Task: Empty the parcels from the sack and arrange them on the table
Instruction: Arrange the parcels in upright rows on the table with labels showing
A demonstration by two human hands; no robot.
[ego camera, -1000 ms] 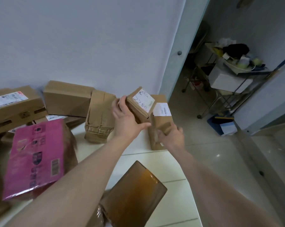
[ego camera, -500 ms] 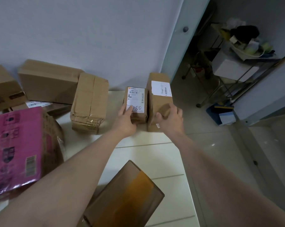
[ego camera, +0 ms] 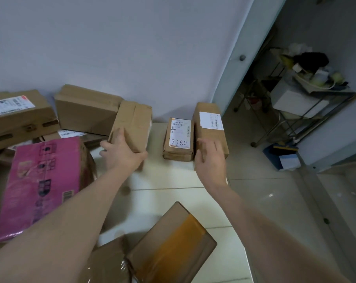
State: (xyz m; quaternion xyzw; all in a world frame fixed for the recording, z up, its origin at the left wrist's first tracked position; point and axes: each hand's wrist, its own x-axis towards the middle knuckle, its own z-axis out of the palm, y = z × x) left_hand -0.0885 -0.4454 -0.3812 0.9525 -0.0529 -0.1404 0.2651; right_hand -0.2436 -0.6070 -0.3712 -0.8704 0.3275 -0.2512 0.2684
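Observation:
Several cardboard parcels lie on the white table (ego camera: 173, 193). My left hand (ego camera: 122, 154) grips the near end of a taped brown parcel (ego camera: 134, 123) that leans against a bigger box. A small parcel marked 7780 (ego camera: 179, 137) lies flat beside a taller labelled parcel (ego camera: 209, 127) at the table's right edge. My right hand (ego camera: 209, 162) hovers open just in front of the taller parcel, fingers spread, holding nothing. No sack is visible.
A pink-wrapped box (ego camera: 40, 186) lies at the left, larger brown boxes (ego camera: 85, 111) stand along the wall, and a taped parcel (ego camera: 173, 246) sits near me. Right of the table is tiled floor, a door edge and a cluttered metal rack (ego camera: 303, 94).
My left hand let go of the 7780 parcel, which now lies flat, and moved left onto the taped brown parcel. My right hand came off the taller parcel and opened.

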